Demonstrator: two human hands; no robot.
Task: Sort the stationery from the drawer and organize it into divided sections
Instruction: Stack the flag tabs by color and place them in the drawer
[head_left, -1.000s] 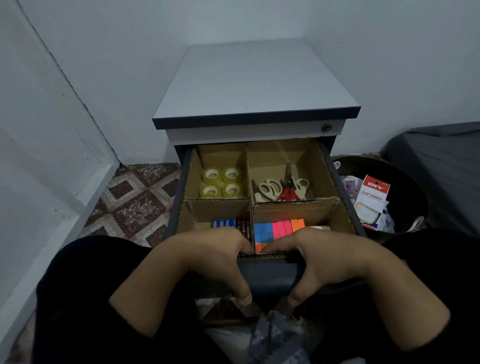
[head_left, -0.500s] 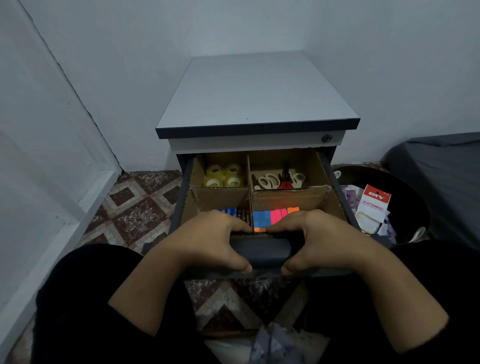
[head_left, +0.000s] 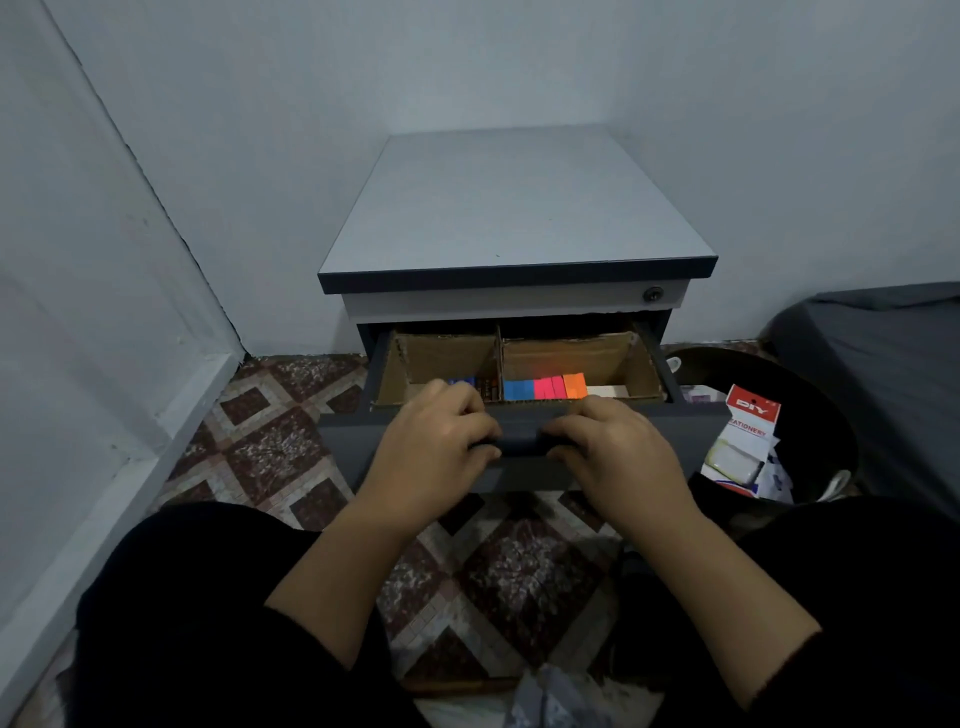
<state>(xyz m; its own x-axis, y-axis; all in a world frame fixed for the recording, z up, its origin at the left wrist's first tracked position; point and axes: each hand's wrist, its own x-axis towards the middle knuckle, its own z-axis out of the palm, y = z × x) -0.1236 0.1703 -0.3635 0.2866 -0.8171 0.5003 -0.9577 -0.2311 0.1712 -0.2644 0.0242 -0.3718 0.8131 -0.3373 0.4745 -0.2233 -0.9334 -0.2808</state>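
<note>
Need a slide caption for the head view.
Both hands, left and right, grip the dark drawer handle; cardboard dividers hold coloured sticky-note pads.

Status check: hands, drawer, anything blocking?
Left hand and right hand both gripping the drawer handle. Drawer only partly open; coloured sticky notes visible in the front right section. Nothing blocking.

A cabinet (head_left: 514, 208) with a smooth, matt pale laminate top and a dark edge band. Its drawer (head_left: 353, 441) has a matt dark front. Inside, dividers (head_left: 498, 358) of rough brown corrugated cardboard. Bright paper sticky notes (head_left: 545, 387) in blue, pink and orange. The floor (head_left: 270, 447) is speckled stone-look tile. A glossy printed packet (head_left: 745, 441) lies nearby.
</note>
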